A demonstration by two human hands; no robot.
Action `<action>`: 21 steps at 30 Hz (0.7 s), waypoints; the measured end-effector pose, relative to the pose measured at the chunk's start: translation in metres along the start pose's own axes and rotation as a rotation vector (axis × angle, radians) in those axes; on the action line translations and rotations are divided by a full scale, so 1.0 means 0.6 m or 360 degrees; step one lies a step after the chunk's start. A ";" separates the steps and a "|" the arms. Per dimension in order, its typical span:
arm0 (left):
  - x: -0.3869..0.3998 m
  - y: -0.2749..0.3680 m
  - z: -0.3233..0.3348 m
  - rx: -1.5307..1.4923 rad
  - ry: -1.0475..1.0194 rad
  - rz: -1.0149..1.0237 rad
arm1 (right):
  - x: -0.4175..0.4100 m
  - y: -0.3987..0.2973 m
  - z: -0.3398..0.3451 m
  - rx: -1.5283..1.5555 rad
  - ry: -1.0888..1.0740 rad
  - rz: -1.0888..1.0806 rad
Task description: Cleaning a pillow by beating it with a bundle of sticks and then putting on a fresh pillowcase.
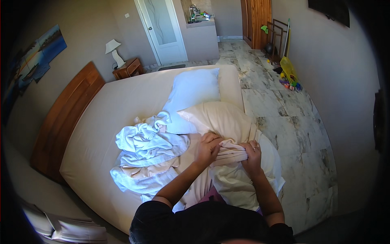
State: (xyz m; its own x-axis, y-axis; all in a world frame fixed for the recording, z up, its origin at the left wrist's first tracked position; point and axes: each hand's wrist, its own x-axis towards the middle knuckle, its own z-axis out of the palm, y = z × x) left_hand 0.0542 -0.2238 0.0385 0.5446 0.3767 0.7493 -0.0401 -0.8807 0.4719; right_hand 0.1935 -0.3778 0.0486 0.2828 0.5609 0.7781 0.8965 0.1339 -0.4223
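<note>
Both hands grip the bunched open end of a beige pillowcase (233, 151), which is pulled partway over a white pillow (237, 186) lying close to my body. My left hand (209, 148) holds the bunched cloth on its left side, and my right hand (253, 152), with a ring on a finger, grips it on the right. The covered part of the pillow bulges away from me beyond my hands. Past it lies a bare white pillow (195, 88) on the bed. To the left of my hands sits a crumpled heap of white towels (146, 143) mixed with beige cloth.
The bed has a beige fitted sheet (106, 122) and a wooden headboard (70, 113) at left. A lamp (117, 55) stands on a wooden nightstand (129, 68). Right of the bed is marbled tile floor (274, 128), with a yellow bag (288, 70) and colourful items by the wall.
</note>
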 end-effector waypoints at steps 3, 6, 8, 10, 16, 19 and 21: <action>-0.029 0.037 0.014 -0.0247 -0.0156 -0.0107 | -0.012 0.005 0.010 0.0102 -0.0042 0.0110; -0.054 0.061 0.012 -0.0349 -0.0223 -0.0118 | -0.017 0.016 0.020 0.0153 -0.0004 0.0131; -0.062 0.065 0.008 -0.0351 -0.0279 -0.0172 | -0.017 0.031 0.022 0.0133 0.0037 0.0132; -0.061 0.061 0.002 -0.0334 -0.0269 -0.0157 | -0.010 0.056 0.017 0.0055 0.0161 0.0101; -0.033 0.061 -0.014 -0.0438 -0.0226 -0.0275 | -0.029 0.084 -0.004 0.0337 -0.0091 0.0515; -0.029 0.082 -0.017 -0.0309 -0.0284 -0.0178 | -0.041 0.065 -0.010 0.0284 -0.0306 0.0589; -0.032 0.092 -0.013 -0.0058 -0.0389 -0.0062 | -0.042 0.054 -0.017 0.0238 -0.0402 0.0594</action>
State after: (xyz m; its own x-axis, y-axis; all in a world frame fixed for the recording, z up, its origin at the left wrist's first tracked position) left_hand 0.0350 -0.2776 0.0534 0.7325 0.3257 0.5978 -0.0427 -0.8544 0.5178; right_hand 0.2188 -0.3961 0.0200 0.4680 0.7717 0.4307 0.6850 -0.0088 -0.7285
